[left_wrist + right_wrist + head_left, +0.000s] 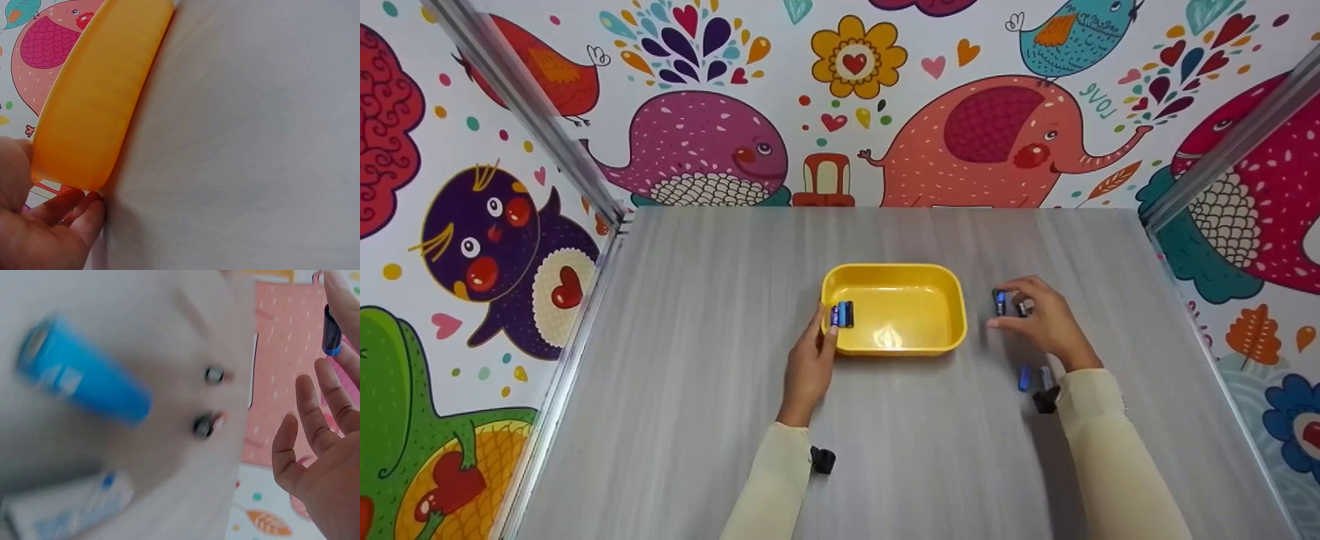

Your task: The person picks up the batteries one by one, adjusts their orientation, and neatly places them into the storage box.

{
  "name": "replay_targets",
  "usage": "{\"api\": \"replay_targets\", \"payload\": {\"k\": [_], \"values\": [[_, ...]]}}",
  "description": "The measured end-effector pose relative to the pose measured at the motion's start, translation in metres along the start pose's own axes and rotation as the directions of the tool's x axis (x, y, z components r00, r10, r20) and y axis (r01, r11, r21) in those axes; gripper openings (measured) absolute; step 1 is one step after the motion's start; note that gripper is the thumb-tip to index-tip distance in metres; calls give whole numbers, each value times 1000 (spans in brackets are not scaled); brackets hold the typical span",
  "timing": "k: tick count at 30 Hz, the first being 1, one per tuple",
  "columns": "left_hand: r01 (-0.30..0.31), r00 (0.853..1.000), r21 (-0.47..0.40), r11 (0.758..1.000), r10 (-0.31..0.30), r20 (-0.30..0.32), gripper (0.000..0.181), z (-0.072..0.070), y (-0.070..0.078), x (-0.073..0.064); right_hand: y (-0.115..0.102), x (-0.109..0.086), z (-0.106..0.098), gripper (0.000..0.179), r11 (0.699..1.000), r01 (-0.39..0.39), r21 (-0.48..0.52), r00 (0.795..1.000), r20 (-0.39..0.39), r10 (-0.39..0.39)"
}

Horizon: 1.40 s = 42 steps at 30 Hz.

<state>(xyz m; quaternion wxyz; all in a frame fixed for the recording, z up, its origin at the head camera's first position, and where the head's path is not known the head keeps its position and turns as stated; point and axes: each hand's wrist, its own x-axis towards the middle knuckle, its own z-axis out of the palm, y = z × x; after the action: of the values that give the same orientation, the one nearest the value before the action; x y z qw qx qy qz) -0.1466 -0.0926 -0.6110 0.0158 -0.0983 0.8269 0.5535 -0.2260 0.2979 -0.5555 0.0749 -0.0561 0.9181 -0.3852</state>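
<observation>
A yellow plastic tray [900, 349] lies on the table. My left hand [808, 371] grips its left rim, fingers against the outer wall in the left wrist view. Inside the tray, blue and dark batteries [849, 314] rest side by side against the left end. Right of the tray, my right hand [1046, 319] pinches a dark battery with a blue end [332, 333] between thumb and finger, above the table. Below that hand lie a blue battery [84, 374] and a white battery [73, 509]. Two more batteries [215, 374] sit farther off, blurred.
The grey wood-grain table [697, 337] is bordered by metal rails [562, 337] and by walls printed with cartoon animals [975, 150]. A black strap piece [823, 460] sits at the left wrist and another [1045, 400] at the right.
</observation>
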Motion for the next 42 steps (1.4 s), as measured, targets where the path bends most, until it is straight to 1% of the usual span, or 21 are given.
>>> {"api": "replay_targets", "payload": {"k": [4, 7, 10, 13, 15, 18, 25, 29, 34, 40, 42], "values": [[-4, 1000, -6, 1000, 4, 0, 59, 0, 1, 0, -18, 8, 10, 69, 999, 52, 9, 998, -22, -52], [-12, 1000, -11, 1000, 12, 3, 58, 0, 2, 1, -31, 14, 16, 64, 996, 85, 17, 996, -42, -84], [-29, 1000, -10, 1000, 29, 1, 58, 0, 1, 2, -46, 20, 21, 63, 992, 126, 28, 991, -48, -125], [-42, 999, -14, 999, 42, 0, 58, -1, 1, 3, -60, 26, 27, 66, 985, 170, 41, 985, -45, -168], [-48, 999, -18, 999, 48, 1, 58, -1, 1, 3, -68, 29, 32, 66, 980, 190, 58, 981, -45, -188], [-41, 999, -16, 999, 41, 1, 57, -1, 0, 3, -78, 34, 42, 68, 976, 200, 85, 980, -29, -198], [-33, 999, -17, 999, 33, -9, 57, 0, 0, 3, -95, 42, 71, 71, 965, 211, 152, 976, 26, -218], [-22, 1000, -18, 1000, 22, -6, 57, 0, 0, 2, -99, 47, 86, 73, 966, 192, 173, 977, 56, -204], [-26, 1000, -18, 1000, 26, -5, 57, 1, -1, 2, -100, 51, 103, 65, 969, 149, 199, 982, 83, -169], [-24, 1000, -8, 1000, 24, -1, 57, 0, -1, 2, -100, 53, 126, 58, 976, 95, 197, 985, 121, -121], [-17, 1000, -2, 1000, 17, 2, 57, 0, -1, 2, -100, 54, 134, 56, 975, 95, 203, 985, 121, -121]]}}
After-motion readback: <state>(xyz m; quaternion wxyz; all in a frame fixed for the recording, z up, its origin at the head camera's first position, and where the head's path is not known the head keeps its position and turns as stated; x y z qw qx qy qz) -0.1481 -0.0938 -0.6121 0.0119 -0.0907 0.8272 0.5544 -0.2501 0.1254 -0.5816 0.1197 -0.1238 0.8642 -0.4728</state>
